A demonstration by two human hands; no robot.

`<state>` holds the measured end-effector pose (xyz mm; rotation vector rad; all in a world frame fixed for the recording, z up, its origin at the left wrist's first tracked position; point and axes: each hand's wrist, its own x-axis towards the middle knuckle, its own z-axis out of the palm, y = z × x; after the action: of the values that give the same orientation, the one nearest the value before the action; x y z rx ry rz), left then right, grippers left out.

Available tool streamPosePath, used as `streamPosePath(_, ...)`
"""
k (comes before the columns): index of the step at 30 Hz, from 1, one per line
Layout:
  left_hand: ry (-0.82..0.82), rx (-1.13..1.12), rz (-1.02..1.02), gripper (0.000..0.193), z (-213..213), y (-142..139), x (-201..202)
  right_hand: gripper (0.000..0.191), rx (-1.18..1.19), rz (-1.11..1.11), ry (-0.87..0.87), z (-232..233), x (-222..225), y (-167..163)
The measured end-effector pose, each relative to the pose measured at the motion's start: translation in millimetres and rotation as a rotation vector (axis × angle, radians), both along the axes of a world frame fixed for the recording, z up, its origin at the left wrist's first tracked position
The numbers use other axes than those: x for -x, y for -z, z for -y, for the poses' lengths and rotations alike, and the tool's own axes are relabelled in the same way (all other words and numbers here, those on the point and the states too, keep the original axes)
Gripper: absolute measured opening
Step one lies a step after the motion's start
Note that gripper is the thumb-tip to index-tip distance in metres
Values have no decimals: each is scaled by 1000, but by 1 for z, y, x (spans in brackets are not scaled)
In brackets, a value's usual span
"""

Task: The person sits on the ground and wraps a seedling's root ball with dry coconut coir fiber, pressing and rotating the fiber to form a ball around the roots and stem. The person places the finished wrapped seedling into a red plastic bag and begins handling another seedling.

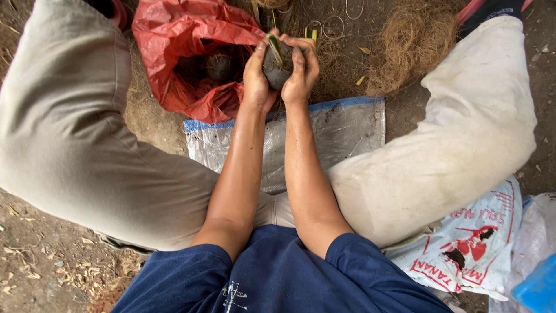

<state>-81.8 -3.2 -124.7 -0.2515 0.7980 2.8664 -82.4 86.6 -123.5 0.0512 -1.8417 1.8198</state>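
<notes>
Both my hands are stretched forward and cupped around one dark, rounded lump (277, 66) that looks like a ball of soil or husk with a green-yellow shoot at its top. My left hand (256, 75) presses its left side, and my right hand (302, 72) wraps its right side with fingers curled over the top. The lump is held just right of the mouth of an open red plastic bag (174, 35). Inside the bag another dark round lump (220, 65) lies in shadow.
I sit on bare earth with legs spread in light trousers (75, 133). A grey woven sack (341, 130) with a blue edge lies between them. A heap of brown coconut fibre (405, 43) lies ahead right. A white printed sack (475, 243) and a blue object (538, 290) are at lower right.
</notes>
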Motion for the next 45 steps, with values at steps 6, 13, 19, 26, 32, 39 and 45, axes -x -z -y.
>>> streamPosePath(6, -28, 18, 118, 45, -12, 18, 11, 61, -101, 113, 96, -3, 3, 2)
streamPosePath(13, -85, -111, 184, 48, -30, 23, 11, 46, -63, -130, 438, -42, 23, -10)
streamPosePath(19, -117, -169, 91, 53, -43, 28, 11, 100, -274, 843, 1138, -153, -23, -33)
streamPosePath(26, 137, -112, 137, 49, -31, 8, -9, 43, -472, 644, 1071, -164, -29, 37)
streamPosePath(32, 353, -373, -44, 67, -41, -11, -21, 24, -307, 433, 649, -176, -19, -1)
streamPosePath(39, 446, -446, -36, 80, -97, -23, -28, 45, -267, 617, 223, -154, -46, -110)
streamPosePath(45, 614, -485, -125, 82, -117, -7, -28, 39, -192, 663, 95, -164, -63, -147)
